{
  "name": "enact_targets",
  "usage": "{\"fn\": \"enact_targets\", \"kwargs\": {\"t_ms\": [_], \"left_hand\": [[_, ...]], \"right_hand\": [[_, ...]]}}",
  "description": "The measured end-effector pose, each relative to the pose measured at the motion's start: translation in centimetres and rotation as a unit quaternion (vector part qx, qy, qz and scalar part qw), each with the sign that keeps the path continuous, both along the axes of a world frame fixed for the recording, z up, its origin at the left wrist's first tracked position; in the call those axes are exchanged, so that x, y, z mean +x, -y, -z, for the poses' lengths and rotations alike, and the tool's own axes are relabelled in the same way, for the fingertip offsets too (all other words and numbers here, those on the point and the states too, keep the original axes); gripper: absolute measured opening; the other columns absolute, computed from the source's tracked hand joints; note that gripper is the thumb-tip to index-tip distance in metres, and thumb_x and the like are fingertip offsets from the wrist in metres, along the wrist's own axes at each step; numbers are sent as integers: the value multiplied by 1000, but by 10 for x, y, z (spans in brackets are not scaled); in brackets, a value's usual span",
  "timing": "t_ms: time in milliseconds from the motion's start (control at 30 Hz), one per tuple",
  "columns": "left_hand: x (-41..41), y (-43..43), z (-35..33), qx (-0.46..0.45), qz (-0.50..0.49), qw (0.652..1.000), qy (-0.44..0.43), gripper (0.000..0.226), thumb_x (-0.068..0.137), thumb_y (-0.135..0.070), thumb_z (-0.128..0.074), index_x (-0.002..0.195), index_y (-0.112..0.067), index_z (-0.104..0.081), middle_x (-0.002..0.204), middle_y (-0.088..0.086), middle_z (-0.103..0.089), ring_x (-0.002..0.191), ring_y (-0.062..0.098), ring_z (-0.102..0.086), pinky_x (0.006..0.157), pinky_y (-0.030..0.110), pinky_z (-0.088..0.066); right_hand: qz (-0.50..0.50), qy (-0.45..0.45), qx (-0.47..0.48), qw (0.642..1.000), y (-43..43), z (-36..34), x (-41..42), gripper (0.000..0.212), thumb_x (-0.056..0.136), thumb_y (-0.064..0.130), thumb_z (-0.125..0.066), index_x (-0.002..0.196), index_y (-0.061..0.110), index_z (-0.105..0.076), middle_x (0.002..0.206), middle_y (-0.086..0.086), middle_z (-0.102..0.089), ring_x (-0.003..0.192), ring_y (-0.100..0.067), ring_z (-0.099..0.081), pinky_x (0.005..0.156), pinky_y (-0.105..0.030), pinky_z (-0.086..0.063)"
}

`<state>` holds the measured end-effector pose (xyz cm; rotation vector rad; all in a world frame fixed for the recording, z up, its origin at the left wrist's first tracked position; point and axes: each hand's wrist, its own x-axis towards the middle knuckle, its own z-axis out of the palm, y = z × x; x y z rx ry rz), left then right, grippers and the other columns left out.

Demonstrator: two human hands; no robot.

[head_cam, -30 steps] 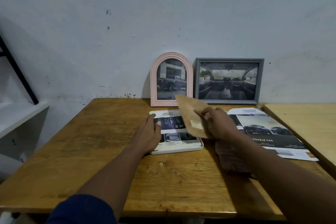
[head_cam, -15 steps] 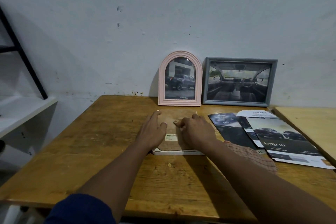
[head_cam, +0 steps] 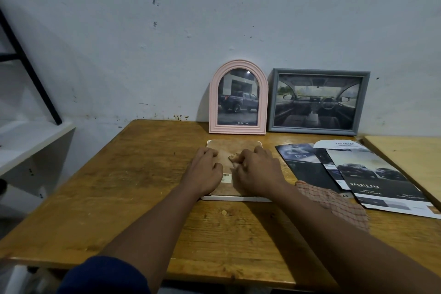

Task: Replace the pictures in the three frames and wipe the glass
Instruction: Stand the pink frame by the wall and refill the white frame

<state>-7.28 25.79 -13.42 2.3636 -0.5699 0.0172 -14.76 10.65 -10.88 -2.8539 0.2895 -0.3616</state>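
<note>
A white frame (head_cam: 235,198) lies face down on the wooden table (head_cam: 133,181), its brown backing board (head_cam: 235,148) on top. My left hand (head_cam: 206,170) presses flat on the board's left side, fingers curled. My right hand (head_cam: 259,169) rests on the right side, fingertips at a small stand tab (head_cam: 233,157). A pink arched frame (head_cam: 238,98) with a truck picture and a grey frame (head_cam: 317,101) with a car-interior picture lean on the wall behind. A checked cloth (head_cam: 334,203) lies under my right forearm.
Several car brochures (head_cam: 362,174) are spread at the right of the table. A second, lighter table (head_cam: 410,160) adjoins on the right. A white shelf (head_cam: 26,143) with a black bar (head_cam: 26,64) stands at the left.
A second ago my right hand held the backing board tilted above the frame with the picture showing. The board now lies flat in the frame and both hands press on it.
</note>
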Motion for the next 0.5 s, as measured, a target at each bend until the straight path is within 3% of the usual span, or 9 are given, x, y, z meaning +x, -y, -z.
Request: {"fn": "enact_targets", "kwargs": {"t_ms": [200, 367, 500], "left_hand": [[10, -1, -7, 19, 1, 999, 27, 48, 101, -28, -44, 149, -18, -44, 151, 3, -42, 133, 22, -46, 108, 44, -43], [8, 4, -5, 86, 60, 994, 31, 58, 105, -30, -40, 160, -18, -26, 166, 5, -27, 152, 24, -24, 122, 44, -26], [15, 5, -14, 152, 72, 985, 49, 63, 104, -35, -39, 161, -14, -23, 165, 9, -30, 149, 25, -30, 120, 41, -29]], "right_hand": [[35, -35, 19, 999, 27, -7, 17, 47, 99, 48, -37, 139, 24, -44, 144, -10, -46, 134, -30, -37, 107, -54, -30], [10, -16, 12, 1000, 23, 13, 15, 39, 100, 43, -33, 130, 24, -49, 141, -4, -48, 130, -23, -40, 104, -50, -33], [10, -25, -53, 998, 26, 10, 18, 45, 97, 46, -33, 126, 19, -52, 133, -7, -54, 123, -24, -47, 101, -48, -36]]}}
